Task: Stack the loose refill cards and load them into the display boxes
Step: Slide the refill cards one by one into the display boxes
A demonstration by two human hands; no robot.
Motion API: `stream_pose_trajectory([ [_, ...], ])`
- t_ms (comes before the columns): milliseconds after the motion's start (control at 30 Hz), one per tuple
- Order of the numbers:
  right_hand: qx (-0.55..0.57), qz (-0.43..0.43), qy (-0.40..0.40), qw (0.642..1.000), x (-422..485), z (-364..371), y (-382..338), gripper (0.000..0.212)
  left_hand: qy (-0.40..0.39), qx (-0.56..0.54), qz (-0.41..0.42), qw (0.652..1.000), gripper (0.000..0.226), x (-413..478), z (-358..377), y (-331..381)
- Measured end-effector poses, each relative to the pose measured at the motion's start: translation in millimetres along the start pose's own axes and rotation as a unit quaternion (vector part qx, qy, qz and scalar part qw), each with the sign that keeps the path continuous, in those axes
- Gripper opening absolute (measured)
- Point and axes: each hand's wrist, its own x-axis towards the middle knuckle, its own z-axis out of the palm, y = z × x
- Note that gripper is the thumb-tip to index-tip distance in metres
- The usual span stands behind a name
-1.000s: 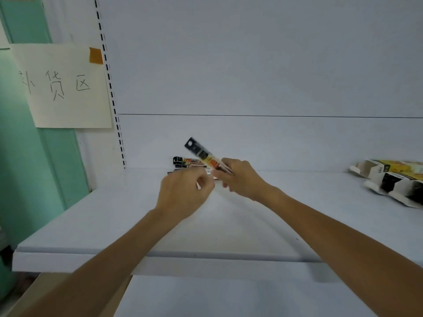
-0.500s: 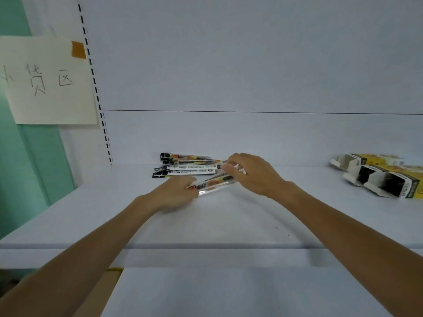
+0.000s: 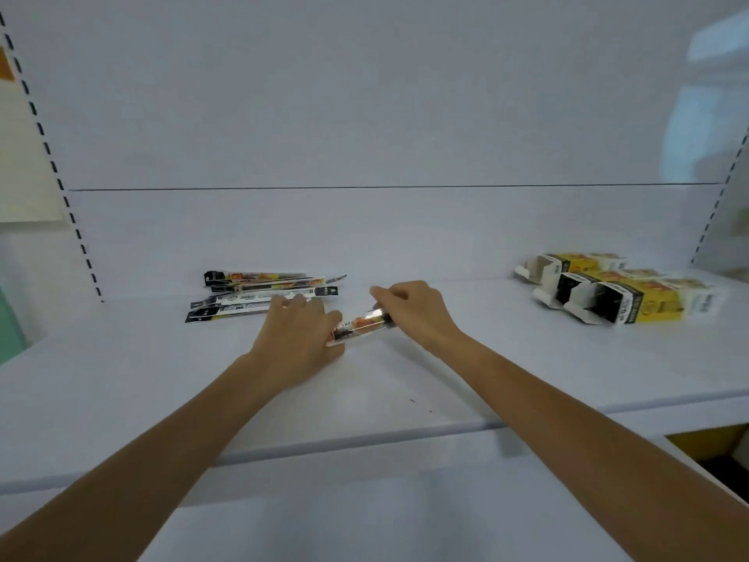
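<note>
Grip state: left hand [image 3: 298, 338] and right hand [image 3: 413, 310] each pinch one end of the card bundle [image 3: 360, 324] low over the shelf [image 3: 405, 379], probably squaring its edges. Remaining loose cards [image 3: 259, 296] lie at 10 o'clock; display boxes [image 3: 608, 294] wait at 2 o'clock.

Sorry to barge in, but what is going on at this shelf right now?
A person works at a white shelf. The right hand grips a small bundle of refill cards, and the left hand meets its other end. More loose cards lie just behind the left hand. Open display boxes lie on their sides far right.
</note>
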Motion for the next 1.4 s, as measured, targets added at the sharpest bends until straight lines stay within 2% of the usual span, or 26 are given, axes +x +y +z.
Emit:
stream_pose_trajectory([
  [100,-0.135,-0.091,0.066,0.984,-2.2,-19.6,15.7,0.050,-0.023,-0.124,0.003,0.992,0.022,14.2,-1.6,21.9],
  [167,-0.221,-0.127,0.110,0.961,0.1,-40.2,28.7,0.052,-0.009,-0.151,0.025,0.988,0.024,25.7,-4.0,39.0],
  [233,-0.223,-0.145,0.130,0.955,6.1,-61.1,44.8,0.047,0.016,-0.162,0.030,0.986,0.026,38.9,-8.5,59.3],
  [333,-0.149,-0.197,0.093,0.965,14.2,-95.8,69.0,0.038,-0.002,-0.244,0.000,0.970,0.027,62.6,-18.1,92.3],
  [400,-0.190,-0.256,0.026,0.947,17.3,-127.3,82.8,0.049,-0.024,-0.355,-0.033,0.934,0.021,79.6,-23.7,109.6],
  [467,-0.278,-0.306,-0.034,0.910,23.9,-158.6,99.5,0.058,-0.073,-0.417,-0.046,0.905,0.018,95.0,-29.0,124.2],
  [533,-0.386,-0.347,-0.058,0.853,32.2,-184.8,114.7,0.052,-0.139,-0.450,-0.047,0.881,0.019,107.8,-34.6,143.1],
  [600,-0.443,-0.356,-0.048,0.821,37.1,-203.6,122.8,0.034,-0.165,-0.431,-0.041,0.886,0.026,118.8,-38.3,164.8],
  [667,-0.449,-0.328,-0.046,0.830,40.7,-219.5,129.0,0.022,-0.131,-0.304,-0.039,0.943,0.036,127.2,-42.1,187.7],
  [700,-0.441,-0.307,-0.056,0.842,42.0,-226.9,132.2,0.017,-0.077,-0.194,-0.032,0.977,0.037,129.1,-41.8,198.6],
  [733,-0.425,-0.289,-0.069,0.855,42.8,-233.6,135.7,0.016,0.021,-0.097,-0.016,0.995,0.036,129.2,-39.3,207.7],
  [767,-0.409,-0.278,-0.080,0.865,44.3,-238.9,140.0,0.016,0.128,-0.032,0.015,0.991,0.036,128.5,-35.7,215.2],
  [800,-0.393,-0.278,-0.085,0.872,45.8,-243.6,144.7,0.016,0.186,0.005,0.041,0.982,0.036,126.6,-32.6,221.8],
  [867,-0.342,-0.305,-0.089,0.884,47.6,-253.4,151.0,0.014,0.224,0.017,0.052,0.973,0.032,121.1,-30.5,232.4],
  [967,-0.293,-0.375,-0.104,0.873,45.3,-266.9,153.7,0.030,0.199,-0.004,0.030,0.980,0.025,117.3,-26.6,241.0],
  [1033,-0.319,-0.392,-0.111,0.856,42.7,-272.5,155.6,0.030,0.201,0.002,0.006,0.980,0.021,117.7,-29.3,247.0],
  [1100,-0.335,-0.394,-0.118,0.847,41.1,-276.3,160.3,0.032,0.157,-0.029,-0.028,0.987,0.026,118.8,-39.0,256.8],
  [1167,-0.304,-0.374,-0.133,0.866,38.1,-281.4,164.9,0.040,0.083,-0.044,-0.063,0.994,0.033,121.8,-45.0,263.7],
  [1267,-0.254,-0.352,-0.136,0.890,34.7,-290.0,170.8,0.044,0.049,-0.050,-0.080,0.994,0.039,124.6,-51.5,275.4],
  [1333,-0.268,-0.370,-0.118,0.881,33.8,-295.0,173.9,0.041,0.032,-0.085,-0.087,0.992,0.040,126.6,-52.2,281.5],
  [1400,-0.316,-0.396,-0.103,0.856,33.8,-298.8,177.0,0.040,0.007,-0.131,-0.087,0.987,0.040,127.0,-53.0,287.8],
])
